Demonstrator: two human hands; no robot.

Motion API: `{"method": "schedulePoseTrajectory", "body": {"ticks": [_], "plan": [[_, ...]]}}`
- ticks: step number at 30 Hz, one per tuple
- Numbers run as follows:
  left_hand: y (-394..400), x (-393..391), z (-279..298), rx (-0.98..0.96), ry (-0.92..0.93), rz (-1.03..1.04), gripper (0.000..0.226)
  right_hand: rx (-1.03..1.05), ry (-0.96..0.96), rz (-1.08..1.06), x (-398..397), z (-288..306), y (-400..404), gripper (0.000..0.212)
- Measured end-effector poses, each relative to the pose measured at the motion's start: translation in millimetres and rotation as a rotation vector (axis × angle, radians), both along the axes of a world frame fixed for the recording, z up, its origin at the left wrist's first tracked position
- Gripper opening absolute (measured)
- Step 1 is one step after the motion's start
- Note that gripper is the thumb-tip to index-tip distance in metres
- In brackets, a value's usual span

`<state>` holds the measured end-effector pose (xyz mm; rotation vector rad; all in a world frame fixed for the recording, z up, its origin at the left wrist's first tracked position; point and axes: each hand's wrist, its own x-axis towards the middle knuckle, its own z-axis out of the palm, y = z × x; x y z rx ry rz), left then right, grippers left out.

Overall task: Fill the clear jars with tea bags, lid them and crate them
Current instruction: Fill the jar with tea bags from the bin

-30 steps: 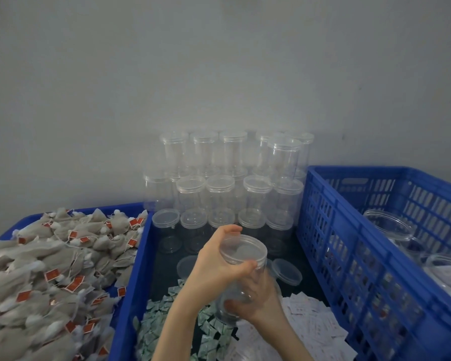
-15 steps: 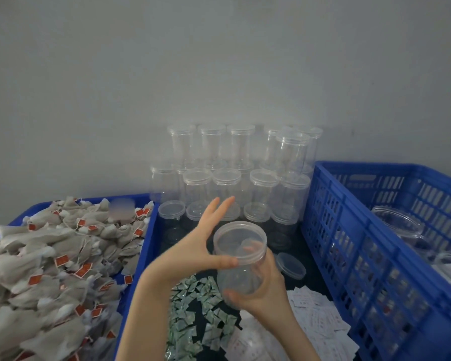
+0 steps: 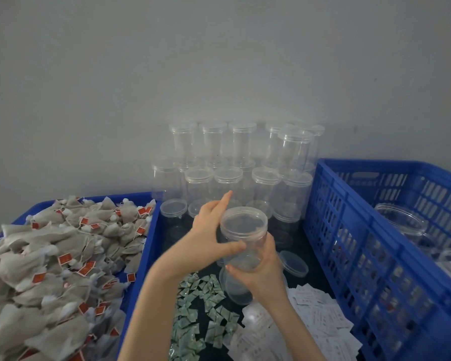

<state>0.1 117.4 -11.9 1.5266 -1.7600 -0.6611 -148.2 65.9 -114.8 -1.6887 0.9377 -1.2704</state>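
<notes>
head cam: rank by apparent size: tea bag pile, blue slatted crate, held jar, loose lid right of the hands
1. Tea bag pile and blue slatted crate: both cut off by the frame, too close to call.
2. Held jar, near the camera, gripped by the right hand.
3. Loose lid, smallest.

Stuff lying around: a heap of small green foil sachets (image 3: 201,308) scattered on the dark counter (image 3: 315,272) just below the fingers (image 3: 225,200), and a spread of little white printed paper slips (image 3: 315,313) down to the right of them. Behind it all, well past the fingers, there's a plain grey wall (image 3: 219,61).
</notes>
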Motion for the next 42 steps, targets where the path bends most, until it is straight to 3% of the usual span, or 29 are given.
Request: {"method": "schedulePoseTrajectory", "body": {"ticks": [3, 8, 13, 16, 18, 20, 26, 30, 33, 37, 39, 42], "plan": [[-2, 17, 8, -0.1, 0.033, -0.015, 0.092, 0.016, 0.052, 0.081, -3, 4, 0, 0.091], [-15, 12, 7, 0.115, 0.118, -0.123, 0.098, 0.049, 0.085, 0.154, 2, 1, 3, 0.09], [-21, -33, -12, -0.06, -0.189, 0.476, 0.098, 0.028, 0.189, 0.007, 5, -3, -1, 0.105], [-22, -28, -18, 0.06, 0.0, 0.251, 0.109, 0.048, 0.242, 0.02, -4, -7, -4, 0.095], [-19, -10, -12, 0.191, -0.01, -0.057, 0.111, 0.062, 0.265, 0.036, -13, -11, -7, 0.099], [-17, 4, -8, 0.212, -0.09, -0.194, 0.109, 0.053, 0.289, 0.038, -19, -12, -7, 0.104], [-23, -19, -19, 0.164, -0.337, 0.269, 0.119, 0.056, 0.271, 0.015, -13, -19, 0, 0.096], [-29, -24, -27, 0.032, -0.273, 0.165, 0.093, 0.045, 0.304, 0.043, -9, -24, 1, 0.093], [-33, -29, -30, 0.081, -0.326, 0.328, 0.072, 0.029, 0.323, 0.019, -3, -28, 0, 0.101], [-32, -44, -33, -0.042, -0.241, 0.624, 0.06, -0.015, 0.375, -0.076, 7, -35, -4, 0.107], [-33, -42, -35, -0.152, -0.142, 0.647, 0.058, -0.002, 0.344, -0.094, 8, -41, -6, 0.108], [-39, -30, -35, -0.157, 0.311, 0.548, 0.05, 0.052, 0.256, -0.087, 2, -50, -5, 0.112]]}}
